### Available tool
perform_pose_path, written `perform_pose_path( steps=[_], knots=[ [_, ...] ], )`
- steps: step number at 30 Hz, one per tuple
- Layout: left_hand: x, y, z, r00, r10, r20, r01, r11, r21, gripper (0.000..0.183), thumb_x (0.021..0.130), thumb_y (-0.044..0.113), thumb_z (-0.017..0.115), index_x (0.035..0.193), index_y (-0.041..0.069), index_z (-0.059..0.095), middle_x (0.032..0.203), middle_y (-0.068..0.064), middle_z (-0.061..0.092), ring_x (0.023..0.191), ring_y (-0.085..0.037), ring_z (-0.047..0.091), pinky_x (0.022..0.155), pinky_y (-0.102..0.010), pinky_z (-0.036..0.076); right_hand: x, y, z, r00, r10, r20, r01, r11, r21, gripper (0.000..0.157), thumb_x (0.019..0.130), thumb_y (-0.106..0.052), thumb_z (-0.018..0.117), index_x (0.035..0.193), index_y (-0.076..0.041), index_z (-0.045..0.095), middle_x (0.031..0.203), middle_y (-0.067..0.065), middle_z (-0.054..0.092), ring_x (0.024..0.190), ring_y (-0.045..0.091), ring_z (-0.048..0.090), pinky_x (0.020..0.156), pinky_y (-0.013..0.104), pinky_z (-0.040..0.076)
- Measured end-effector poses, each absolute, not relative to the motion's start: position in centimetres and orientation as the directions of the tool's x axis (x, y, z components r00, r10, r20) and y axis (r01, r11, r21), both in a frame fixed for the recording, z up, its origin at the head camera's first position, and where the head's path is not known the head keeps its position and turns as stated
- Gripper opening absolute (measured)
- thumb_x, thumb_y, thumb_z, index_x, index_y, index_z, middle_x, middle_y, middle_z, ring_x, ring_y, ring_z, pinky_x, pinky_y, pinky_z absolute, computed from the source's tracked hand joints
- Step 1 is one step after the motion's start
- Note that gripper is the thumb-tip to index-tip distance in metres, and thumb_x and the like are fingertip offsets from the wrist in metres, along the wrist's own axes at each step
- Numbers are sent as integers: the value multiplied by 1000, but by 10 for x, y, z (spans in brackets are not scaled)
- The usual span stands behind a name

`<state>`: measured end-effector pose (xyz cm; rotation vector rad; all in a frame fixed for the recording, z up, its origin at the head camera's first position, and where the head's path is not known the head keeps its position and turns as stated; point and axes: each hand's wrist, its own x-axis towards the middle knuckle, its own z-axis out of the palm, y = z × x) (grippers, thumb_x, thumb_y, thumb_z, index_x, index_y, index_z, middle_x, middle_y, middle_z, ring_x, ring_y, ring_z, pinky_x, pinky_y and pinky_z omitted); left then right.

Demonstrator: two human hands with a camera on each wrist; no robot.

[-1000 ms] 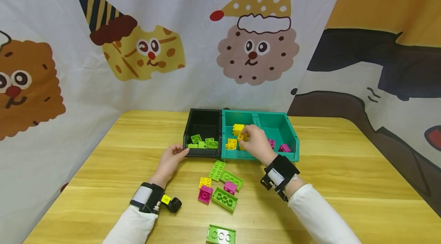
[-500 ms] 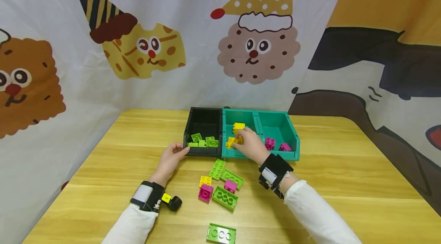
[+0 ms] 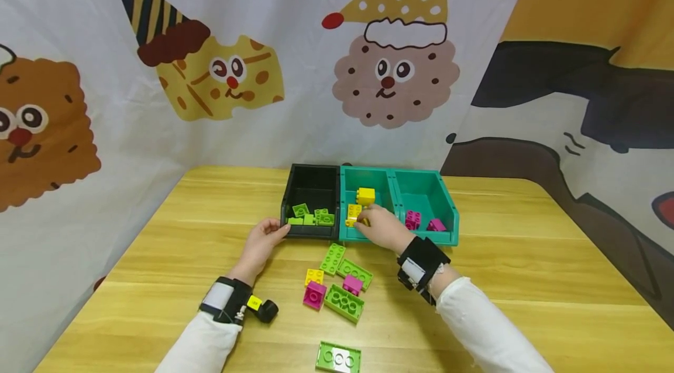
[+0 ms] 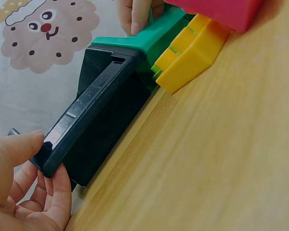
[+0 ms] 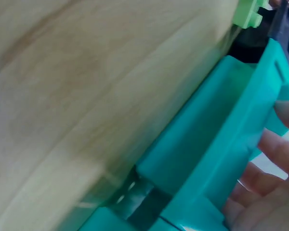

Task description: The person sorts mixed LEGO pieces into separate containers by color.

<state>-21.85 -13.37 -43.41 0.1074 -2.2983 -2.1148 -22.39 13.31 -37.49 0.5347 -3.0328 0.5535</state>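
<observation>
My left hand (image 3: 261, 244) grips the front left corner of a black bin (image 4: 94, 98), thumb over the rim and fingers under it in the left wrist view. Several green toy bricks (image 3: 309, 219) lie inside that bin. In the middle teal bin (image 3: 367, 174), my right hand (image 3: 386, 227) reaches over the front wall, thumb and fingers pinching a yellow brick (image 3: 365, 221) that they mostly hide. Close by in the same bin are another yellow brick (image 3: 354, 211) and, further back, a yellow block (image 3: 365, 196). The right wrist view shows the fingers behind the teal rim (image 5: 241, 125).
The right teal bin (image 3: 421, 183) holds magenta bricks (image 3: 413, 220). On the wooden table (image 3: 210, 203) before the bins lie green bricks (image 3: 333, 258), a yellow brick (image 3: 314, 277) and magenta bricks (image 3: 314, 295). One green brick (image 3: 339, 356) lies nearer. A printed cloth (image 3: 305, 139) hangs behind.
My right hand has moved left and lower into the middle bin with a yellow brick; the neighbouring yellow brick now shows its studs differently. My left hand has stayed on the black bin.
</observation>
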Motion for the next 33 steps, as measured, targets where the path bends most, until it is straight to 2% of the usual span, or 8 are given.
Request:
perform_pose_path(
  steps=[6,13,27,33],
  knots=[
    [-219,-134,-434,-998,-57,-34,-39,81,996,21,90,11,63,102,-4,54,86,-1,54,79,-8,50,72,-18,48,-214,141,-370,-923,-374,91,-379,842,-383,36,92,-25,61,121,-3,61,117,14,58,96,26,56,85,40,50],
    [-218,-133,-432,-998,-61,-34,-39,85,996,22,90,13,64,102,-4,55,85,0,55,78,-7,50,72,-19,48,-196,154,-365,-905,-365,217,-425,777,-465,27,92,-22,61,113,-5,65,120,14,58,110,31,56,93,46,48],
    [-220,-136,-437,-998,-64,-23,-29,100,995,21,90,12,64,101,-4,55,87,-3,56,78,-8,53,71,-18,47,-164,176,-372,-890,-354,289,-456,716,-528,20,92,-20,61,107,-7,67,118,9,61,112,29,56,91,46,48],
    [-219,-135,-434,-997,-62,-38,-44,95,994,22,90,11,63,103,-5,55,87,-2,55,78,-8,51,71,-17,47,-151,179,-370,-833,-420,361,-553,666,-501,17,90,-14,63,105,-7,68,117,9,62,109,26,58,89,43,50]
  ],
)
